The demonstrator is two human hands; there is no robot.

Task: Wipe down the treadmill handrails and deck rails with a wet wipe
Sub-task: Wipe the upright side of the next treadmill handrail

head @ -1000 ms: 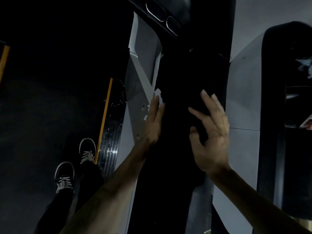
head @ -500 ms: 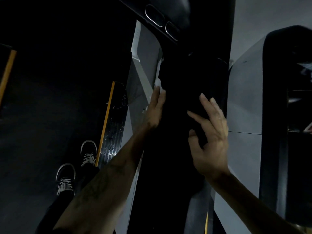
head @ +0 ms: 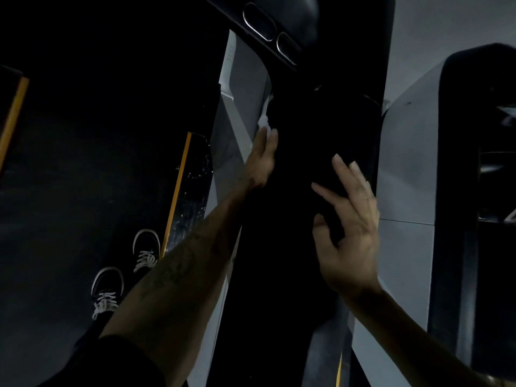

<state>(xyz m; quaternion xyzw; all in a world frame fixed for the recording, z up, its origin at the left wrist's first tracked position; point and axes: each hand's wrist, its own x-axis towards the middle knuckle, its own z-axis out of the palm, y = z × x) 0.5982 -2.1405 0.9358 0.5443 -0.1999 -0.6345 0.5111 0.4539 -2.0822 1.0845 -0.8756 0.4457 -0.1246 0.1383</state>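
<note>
1. Far left, low down: two shoes [head: 125, 270] stand on the dark floor, next to a yellow-edged step [head: 178, 191]. Not part of the wiping job right now.
2. Left hand [head: 261, 160] is stretched far out and up, arm nearly straight. Its fingers [head: 269, 138] lie long and flat, close together, pressing the wet wipe [head: 264, 121] onto the treadmill.
3. The wipe is a small white lump. It sits at the fingertips, peeking out just past them, right where the grey side panel [head: 245, 107] meets the black rail [head: 279, 219].
4. The black rail is long and runs away from the person, bottom of view to top. So the bit left to wipe lies ahead of the fingers, further up, toward the two oval rings [head: 272, 32] at the top.
5. I think the next move is a slide along that edge. Left hand is much nearer the wipe, so it should do it.
6. Right hand [head: 349, 227] is raised near the rail's right side, palm facing the rail, fingers spread apart & a bit bent, holding nothing. Can't tell if it touches the rail, too dark.
7. Far right: grey panel of another machine [head: 405, 163], well apart from the wipe.
</note>
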